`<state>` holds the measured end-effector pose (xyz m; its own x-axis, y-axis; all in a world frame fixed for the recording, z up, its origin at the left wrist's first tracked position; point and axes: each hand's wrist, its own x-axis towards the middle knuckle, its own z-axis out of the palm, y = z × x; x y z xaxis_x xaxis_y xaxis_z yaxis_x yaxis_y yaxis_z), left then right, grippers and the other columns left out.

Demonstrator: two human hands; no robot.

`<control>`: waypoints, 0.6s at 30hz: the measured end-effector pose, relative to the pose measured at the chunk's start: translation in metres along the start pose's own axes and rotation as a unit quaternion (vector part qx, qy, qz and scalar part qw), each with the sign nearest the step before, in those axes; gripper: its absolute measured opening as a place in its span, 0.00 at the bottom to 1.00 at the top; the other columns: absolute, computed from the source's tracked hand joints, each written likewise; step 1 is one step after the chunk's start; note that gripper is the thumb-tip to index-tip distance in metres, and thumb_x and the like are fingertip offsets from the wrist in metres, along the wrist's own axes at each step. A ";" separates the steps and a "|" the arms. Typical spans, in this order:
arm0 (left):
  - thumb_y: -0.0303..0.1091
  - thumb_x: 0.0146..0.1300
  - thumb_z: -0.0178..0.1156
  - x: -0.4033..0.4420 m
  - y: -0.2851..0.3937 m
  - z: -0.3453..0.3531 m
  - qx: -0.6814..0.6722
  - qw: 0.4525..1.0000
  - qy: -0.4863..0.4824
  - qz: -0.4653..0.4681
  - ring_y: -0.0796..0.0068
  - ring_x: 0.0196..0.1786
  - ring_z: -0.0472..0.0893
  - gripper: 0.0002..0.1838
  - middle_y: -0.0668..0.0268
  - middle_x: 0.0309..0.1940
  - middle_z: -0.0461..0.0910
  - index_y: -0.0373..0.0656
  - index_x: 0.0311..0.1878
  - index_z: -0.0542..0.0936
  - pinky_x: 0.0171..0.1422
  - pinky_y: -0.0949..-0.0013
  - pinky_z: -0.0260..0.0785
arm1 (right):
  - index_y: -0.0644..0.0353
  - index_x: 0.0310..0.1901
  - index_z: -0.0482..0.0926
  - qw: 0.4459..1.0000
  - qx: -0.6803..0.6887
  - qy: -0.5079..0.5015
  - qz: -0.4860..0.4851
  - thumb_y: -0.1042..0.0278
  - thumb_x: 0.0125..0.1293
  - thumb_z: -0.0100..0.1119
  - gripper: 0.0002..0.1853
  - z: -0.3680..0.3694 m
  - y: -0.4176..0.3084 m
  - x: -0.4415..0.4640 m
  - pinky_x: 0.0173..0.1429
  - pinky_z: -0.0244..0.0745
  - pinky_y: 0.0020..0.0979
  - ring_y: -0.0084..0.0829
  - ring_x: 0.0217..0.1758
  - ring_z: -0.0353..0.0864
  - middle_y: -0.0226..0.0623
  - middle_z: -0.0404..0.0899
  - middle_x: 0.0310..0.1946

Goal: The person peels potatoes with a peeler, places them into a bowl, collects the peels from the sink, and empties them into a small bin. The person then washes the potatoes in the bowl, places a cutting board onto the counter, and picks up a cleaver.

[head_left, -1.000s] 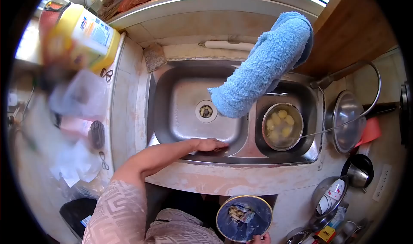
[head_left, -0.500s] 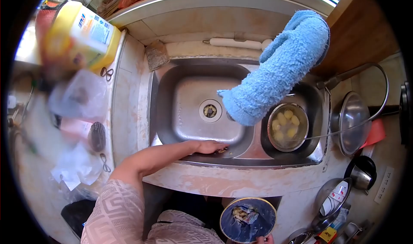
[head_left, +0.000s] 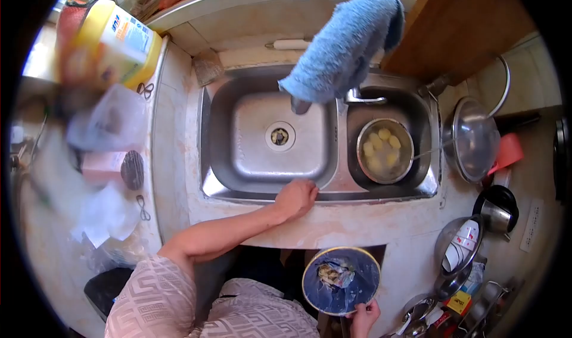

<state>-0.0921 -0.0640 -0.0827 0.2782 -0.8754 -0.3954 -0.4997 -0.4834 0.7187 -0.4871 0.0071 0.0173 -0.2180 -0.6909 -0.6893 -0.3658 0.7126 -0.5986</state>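
Observation:
My left hand (head_left: pixel 296 198) is closed at the front rim of the large sink basin (head_left: pixel 286 177); whatever its curled fingers may hold is hidden. Below the counter, my right hand (head_left: pixel 364 318) pinches the edge of a round bin (head_left: pixel 316 296) lined with a dark bag, with scraps (head_left: pixel 335 274) inside. Small bits sit in the drain (head_left: pixel 279 136). A pot (head_left: pixel 385 151) of water with peeled potatoes (head_left: pixel 382 141) stands in the smaller basin. A blue towel (head_left: pixel 345 46) is wrapped around the faucet above the sink.
To the left are a yellow jug (head_left: pixel 119 46), plastic bags and a pink box (head_left: pixel 101 166). A metal strainer or lid (head_left: pixel 475 139), a red item (head_left: pixel 508 153) and bowls (head_left: pixel 462 248) stand at the right. A wooden panel (head_left: pixel 465 28) rises at the back right.
My left hand has come up from inside the large basin to its front rim, and its fingers have curled. The bin and my right hand appear higher in view. The whole view has shifted.

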 end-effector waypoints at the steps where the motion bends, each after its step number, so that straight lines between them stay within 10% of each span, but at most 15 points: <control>1: 0.35 0.62 0.52 -0.002 0.002 0.003 0.019 0.999 0.049 -0.013 0.45 0.40 0.75 0.10 0.50 0.31 0.77 0.37 0.34 0.78 0.45 0.50 0.67 | 0.66 0.29 0.72 1.000 -0.003 0.003 0.001 0.84 0.50 0.49 0.05 -0.003 0.007 0.003 0.12 0.70 0.25 0.26 0.13 0.72 0.35 0.74 0.21; 16: 0.40 0.62 0.56 -0.035 0.044 0.006 0.143 0.976 0.133 0.094 0.50 0.24 0.76 0.16 0.56 0.19 0.75 0.42 0.21 0.73 0.28 0.53 0.67 | 0.65 0.27 0.70 0.997 0.049 -0.060 0.027 0.85 0.51 0.48 0.04 0.013 -0.009 0.004 0.14 0.67 0.25 0.26 0.13 0.72 0.36 0.73 0.18; 18: 0.37 0.58 0.61 -0.073 0.073 0.033 0.047 0.958 0.178 0.220 0.57 0.18 0.73 0.14 0.57 0.15 0.71 0.45 0.18 0.73 0.21 0.60 0.64 | 0.66 0.28 0.71 0.995 0.058 -0.071 0.028 0.85 0.52 0.49 0.04 0.012 -0.009 0.005 0.15 0.67 0.25 0.26 0.13 0.73 0.36 0.73 0.19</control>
<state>-0.1762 -0.0357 -0.0200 0.2769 -0.9465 0.1659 -0.6995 -0.0802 0.7101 -0.4739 -0.0011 0.0142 -0.1029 -0.6316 -0.7685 -0.2478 0.7645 -0.5951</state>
